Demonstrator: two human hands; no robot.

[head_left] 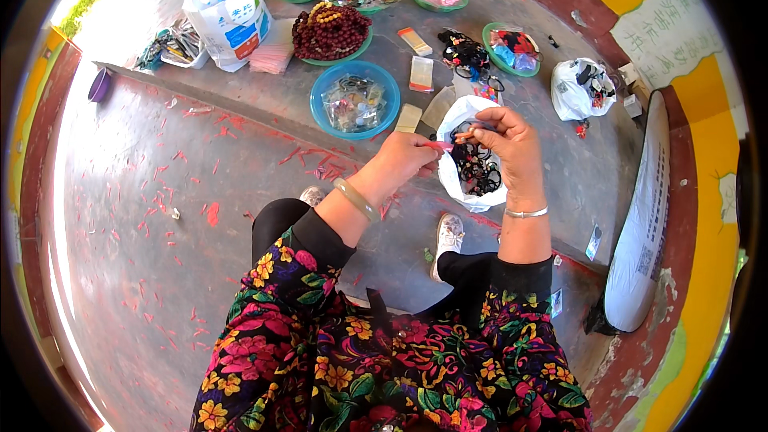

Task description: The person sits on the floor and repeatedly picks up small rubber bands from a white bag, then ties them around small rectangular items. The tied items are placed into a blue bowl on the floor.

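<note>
Clearly, a loose pinch could cost me the pink strip (439, 146): it is small, and I grip it only with the fingertips of my left hand (404, 157). If it slips, it might vanish among the tangled black loops (482, 176) in the white plastic bag (450, 186), or fall near me and be lost among the red scraps (212, 213) on the floor (120, 288). The bag's soft mouth could also fold in if a wrist knocks it.

The strip lies between my hands, over the bag's left rim, just left of my right hand (514, 144). My hands are close but apart; the right one's thumb and forefinger come near each other, though I cannot tell what they hold. The blue basin (316, 110) sits farther left.
</note>
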